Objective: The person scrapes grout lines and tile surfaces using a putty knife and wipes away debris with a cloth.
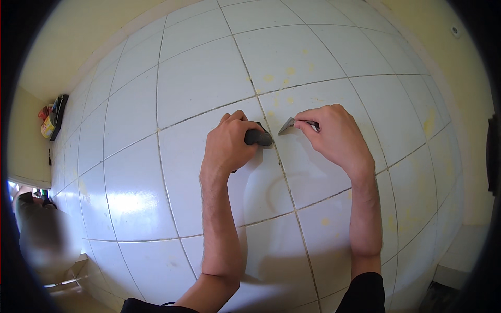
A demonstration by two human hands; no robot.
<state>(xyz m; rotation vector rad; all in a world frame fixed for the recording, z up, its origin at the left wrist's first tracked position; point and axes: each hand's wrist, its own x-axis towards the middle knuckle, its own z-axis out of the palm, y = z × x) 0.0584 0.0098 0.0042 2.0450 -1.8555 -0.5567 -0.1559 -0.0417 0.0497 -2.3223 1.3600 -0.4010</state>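
Note:
Low over the white tiled floor (130,151), my left hand (228,142) is closed around a dark grey, rounded tool (258,137). Its kind is hard to make out, as my palm and fingers cover most of it. The visible end rests at or just above a dark grout line (282,175). Across that line, my right hand (336,136) pinches a small scraper (286,127) with a flat metal blade. The blade tilts down and left toward the tile beside the grout line, a short gap from the grey tool. My fingers partly hide the scraper's dark handle.
Yellow stains (290,71) mark tiles ahead and to the right. By the left wall stands a black item (60,116) with red and yellow packages (48,127). A blurred person or figure (42,235) is at the lower left. A dark object (492,156) stands at the right wall.

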